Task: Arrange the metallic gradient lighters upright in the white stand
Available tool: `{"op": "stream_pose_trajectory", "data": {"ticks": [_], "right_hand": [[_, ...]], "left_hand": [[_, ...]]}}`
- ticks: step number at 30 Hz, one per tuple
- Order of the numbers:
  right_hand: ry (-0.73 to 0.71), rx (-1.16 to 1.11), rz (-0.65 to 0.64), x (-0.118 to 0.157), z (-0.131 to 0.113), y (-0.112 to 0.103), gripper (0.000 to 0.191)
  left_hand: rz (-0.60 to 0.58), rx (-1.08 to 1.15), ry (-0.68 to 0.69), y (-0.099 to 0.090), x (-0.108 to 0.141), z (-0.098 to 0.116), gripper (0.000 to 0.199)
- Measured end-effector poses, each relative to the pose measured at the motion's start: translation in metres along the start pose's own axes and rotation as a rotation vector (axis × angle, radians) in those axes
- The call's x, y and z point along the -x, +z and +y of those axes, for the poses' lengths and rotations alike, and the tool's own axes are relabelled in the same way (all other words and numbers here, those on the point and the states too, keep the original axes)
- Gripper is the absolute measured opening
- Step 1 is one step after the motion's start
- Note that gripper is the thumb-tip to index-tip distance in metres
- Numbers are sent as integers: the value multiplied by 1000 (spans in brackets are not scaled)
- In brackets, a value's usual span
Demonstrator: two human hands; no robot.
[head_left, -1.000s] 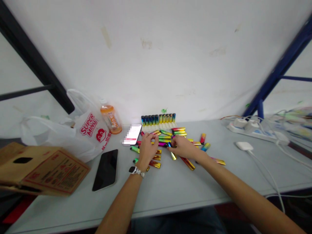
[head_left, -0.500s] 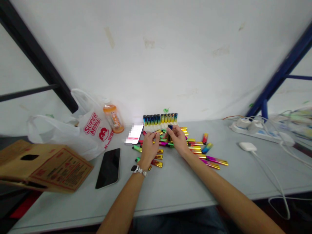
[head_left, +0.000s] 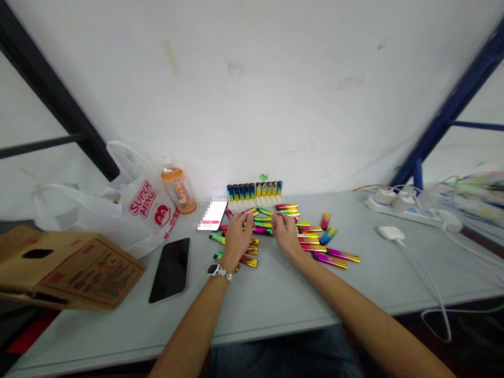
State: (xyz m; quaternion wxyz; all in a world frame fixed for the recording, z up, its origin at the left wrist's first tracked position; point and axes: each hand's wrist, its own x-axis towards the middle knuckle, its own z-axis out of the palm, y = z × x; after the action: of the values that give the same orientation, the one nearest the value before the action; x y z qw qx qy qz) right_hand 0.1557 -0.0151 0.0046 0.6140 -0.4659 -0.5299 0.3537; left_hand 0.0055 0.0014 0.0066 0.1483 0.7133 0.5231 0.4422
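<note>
Many shiny rainbow-coloured lighters (head_left: pixel 329 259) lie loose on the grey table (head_left: pixel 275 302). Behind them a white rack (head_left: pixel 255 193) holds a row of upright lighters against the wall. My left hand (head_left: pixel 237 236), with a watch on its wrist, rests with curled fingers on the left part of the pile. Just to its right, my right hand (head_left: pixel 286 235) is low over the pile, its fingertips pinched on a lighter near the rack. What lies under my palms is hidden.
A black phone (head_left: pixel 170 269) lies left of the pile and a lit phone (head_left: pixel 213 214) behind it. Further left are an orange bottle (head_left: pixel 179 190), a white plastic bag (head_left: pixel 144 210) and a cardboard box (head_left: pixel 71 268). A power strip (head_left: pixel 401 208), charger (head_left: pixel 389 232) and cables are at right.
My right hand lifted a lighter upright toward the rack half a second ago and has now come back down onto the pile. My left hand stayed on the pile's left side.
</note>
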Motion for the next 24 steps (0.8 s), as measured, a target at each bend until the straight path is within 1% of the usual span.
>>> {"op": "stream_pose_trajectory", "data": {"ticks": [3,7,13,18,21,24], "right_hand": [[-79,56,7,1,0,0,34],[-88,54,1,1,0,0,29],[-70,29,-15,2,2,0,33],[-29,-64,-63,9,-7,0,43],[-17,-76,-54,11,-10,1,45],[-30,-26,-28,9,-8,1,43]], "left_hand": [[-5,-6,2,0,0,0,47],[-4,3,-7,0,0,1,48],[-1,-3,-10,-1,0,1,48],[-7,-16,5,-1,0,2,47],[0,-15,17,-1,0,2,45],[7,-31,29,-1,0,1,43]]}}
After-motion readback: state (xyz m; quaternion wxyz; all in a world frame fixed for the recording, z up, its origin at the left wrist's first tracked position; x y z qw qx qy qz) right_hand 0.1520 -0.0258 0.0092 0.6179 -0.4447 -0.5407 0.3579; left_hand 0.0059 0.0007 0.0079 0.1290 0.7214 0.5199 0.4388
